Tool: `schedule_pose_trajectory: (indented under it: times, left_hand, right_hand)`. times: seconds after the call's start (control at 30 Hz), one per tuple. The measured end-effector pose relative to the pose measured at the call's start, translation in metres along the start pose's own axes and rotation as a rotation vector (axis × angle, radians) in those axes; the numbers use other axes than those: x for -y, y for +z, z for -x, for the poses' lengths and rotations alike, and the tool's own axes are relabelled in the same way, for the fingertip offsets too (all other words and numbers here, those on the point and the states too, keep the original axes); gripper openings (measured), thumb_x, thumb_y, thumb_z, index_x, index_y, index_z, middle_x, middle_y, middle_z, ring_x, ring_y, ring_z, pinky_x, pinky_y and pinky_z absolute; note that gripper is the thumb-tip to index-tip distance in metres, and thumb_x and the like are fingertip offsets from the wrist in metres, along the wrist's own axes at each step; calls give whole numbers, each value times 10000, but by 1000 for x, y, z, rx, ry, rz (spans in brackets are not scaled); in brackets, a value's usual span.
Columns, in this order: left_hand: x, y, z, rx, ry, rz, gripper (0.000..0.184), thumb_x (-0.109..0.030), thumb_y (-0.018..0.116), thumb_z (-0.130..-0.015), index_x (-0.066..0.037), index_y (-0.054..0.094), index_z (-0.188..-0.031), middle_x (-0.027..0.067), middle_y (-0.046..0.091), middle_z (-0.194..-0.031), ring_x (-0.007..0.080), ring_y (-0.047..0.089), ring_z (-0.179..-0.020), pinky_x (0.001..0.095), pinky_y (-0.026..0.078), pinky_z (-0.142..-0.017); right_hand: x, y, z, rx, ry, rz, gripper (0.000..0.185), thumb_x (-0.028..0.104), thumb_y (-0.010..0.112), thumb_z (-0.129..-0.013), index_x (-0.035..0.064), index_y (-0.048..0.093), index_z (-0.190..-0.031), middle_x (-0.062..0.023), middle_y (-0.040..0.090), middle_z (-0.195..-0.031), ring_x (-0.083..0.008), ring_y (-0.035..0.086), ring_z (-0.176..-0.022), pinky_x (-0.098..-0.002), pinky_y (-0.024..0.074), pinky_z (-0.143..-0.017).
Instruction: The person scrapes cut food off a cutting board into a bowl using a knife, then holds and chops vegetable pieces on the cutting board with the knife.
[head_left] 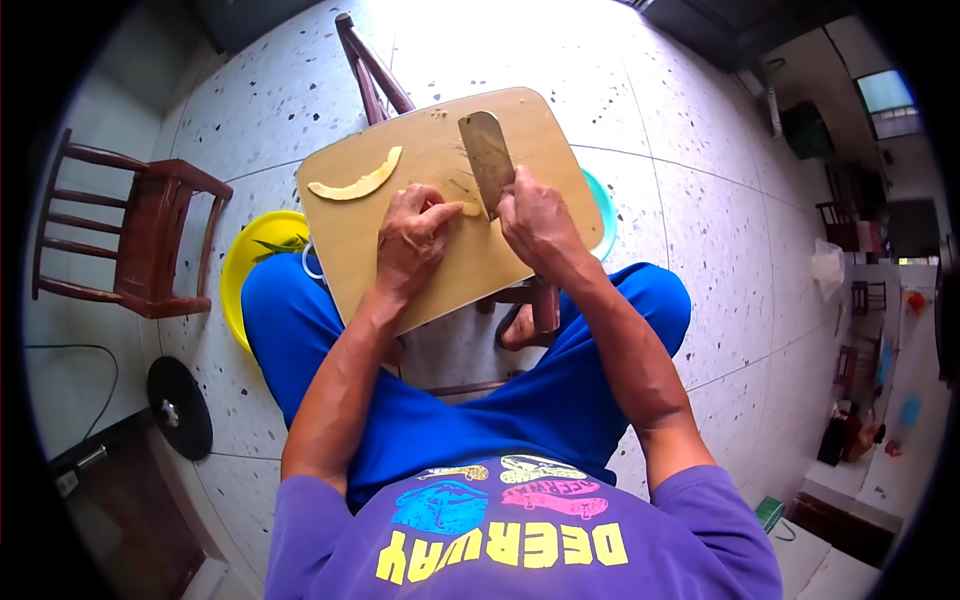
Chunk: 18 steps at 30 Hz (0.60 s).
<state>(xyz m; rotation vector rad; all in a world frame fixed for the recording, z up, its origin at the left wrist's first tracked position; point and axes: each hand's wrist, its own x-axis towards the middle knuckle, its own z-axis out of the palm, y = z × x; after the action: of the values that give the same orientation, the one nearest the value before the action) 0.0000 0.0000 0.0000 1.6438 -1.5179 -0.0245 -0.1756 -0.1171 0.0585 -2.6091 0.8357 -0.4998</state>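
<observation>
The cleaver [488,158] stands over the small wooden-toned table [470,265], its broad blade dull grey, with brownish smears and a rounded far corner. The right hand [537,217] is closed firmly round its handle, which is mostly hidden. The left hand [412,232] is bunched narrow, fingertips holding a short yellow piece [472,209] just beside the blade; this piece is pale and smooth, its long axis running roughly left to right. A curved yellow strip [357,181] lies apart on the tabletop, left of the blade, bowed toward the seated person, its right end pointing outward. The cleaver's long axis runs away from the person, leaning slightly left. Writing noted: "DEERWAY" in yellow capitals on the purple shirt [690,540]; smaller lettering on its pink print is not fully legible.
</observation>
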Motion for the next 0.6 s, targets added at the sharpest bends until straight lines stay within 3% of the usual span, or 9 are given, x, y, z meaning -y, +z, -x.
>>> schedule_pose_trajectory:
  times: [0.13,0.3,0.4,0.6]
  left_hand:
    - [-14,13,4,-14,-33,40,210,-1,717,-870,-91,828,-1024,91,665,-1017,300,637,-980,414,543,-881]
    - [-11,10,3,-8,-44,36,195,-3,714,-880,-89,829,-1012,92,665,-1014,301,638,-983,415,545,-885]
    - [-8,8,2,-6,-24,8,176,-9,724,-880,-87,825,-1001,94,668,-1016,304,642,-983,418,546,-885]
    - [-9,-3,-5,-2,30,-1,150,-22,777,-869,-65,817,-1007,96,682,-999,301,669,-963,410,564,-843]
  right_hand:
    - [2,-17,14,57,169,-110,156,63,567,-963,-61,478,-991,-324,636,-716,-516,678,-733,-576,548,-673]
    - [17,-24,10,139,192,-99,139,46,564,-957,-62,488,-997,-324,653,-746,-524,683,-763,-598,540,-696]
    - [10,-11,0,91,96,-61,136,48,567,-957,-66,494,-975,-318,669,-779,-525,685,-784,-604,535,-719]
    - [1,4,-12,30,140,-105,145,93,547,-984,-44,522,-1025,-304,676,-822,-523,685,-811,-553,544,-723]
